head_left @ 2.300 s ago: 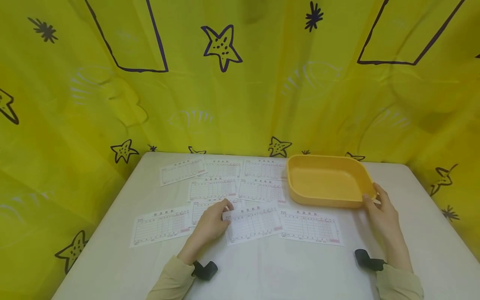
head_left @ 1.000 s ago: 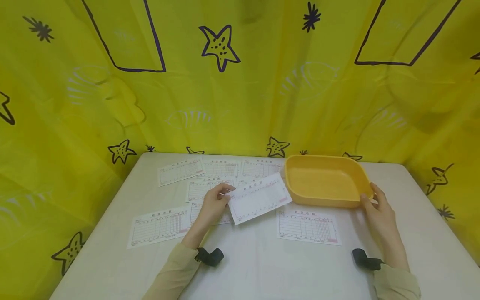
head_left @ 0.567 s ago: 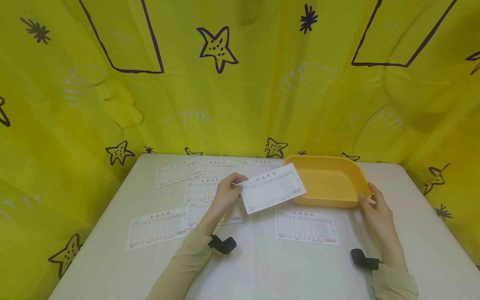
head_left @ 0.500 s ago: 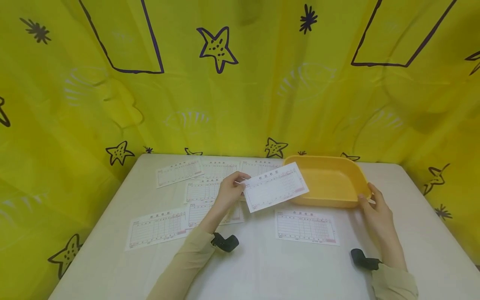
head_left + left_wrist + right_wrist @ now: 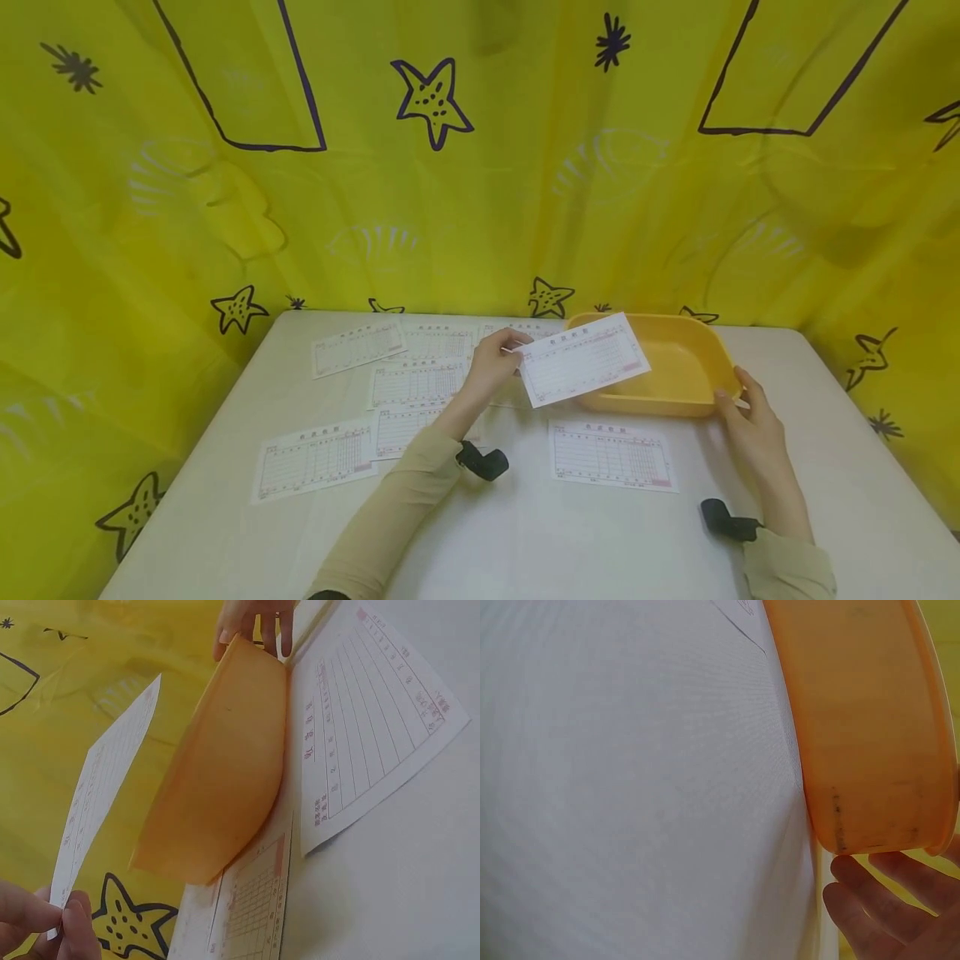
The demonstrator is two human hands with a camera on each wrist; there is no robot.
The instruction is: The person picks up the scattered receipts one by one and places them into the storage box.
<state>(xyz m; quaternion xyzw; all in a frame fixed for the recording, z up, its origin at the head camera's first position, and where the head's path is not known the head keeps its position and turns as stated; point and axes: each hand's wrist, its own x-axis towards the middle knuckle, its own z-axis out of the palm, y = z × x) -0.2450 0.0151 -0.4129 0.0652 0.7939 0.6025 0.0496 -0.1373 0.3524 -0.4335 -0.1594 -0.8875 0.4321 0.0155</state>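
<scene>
In the head view my left hand (image 5: 495, 358) pinches a white receipt slip (image 5: 585, 358) by its left edge, between thumb and fingers. That slip is raised and tilted, its right part over the near-left side of a shallow yellow plastic basin (image 5: 678, 358). The left wrist view shows the held slip (image 5: 105, 787) nearly edge-on, apart from the basin's wall (image 5: 225, 750). At the basin's right end my right hand (image 5: 757, 425) holds the corner, thumb near the rim and fingers along the outside. Fingers (image 5: 877, 900) touch the end wall in the right wrist view.
One receipt slip (image 5: 611, 454) lies in front of the basin. Several more spread over the left half of the white table (image 5: 570, 542), among them a slip (image 5: 315, 458) at the near left and one (image 5: 358, 348) at the back. A yellow patterned curtain (image 5: 487, 208) hangs behind.
My left hand has picked up the slip from the front row and carried it up and rightward to the basin. The right hand has stayed at the basin's corner.
</scene>
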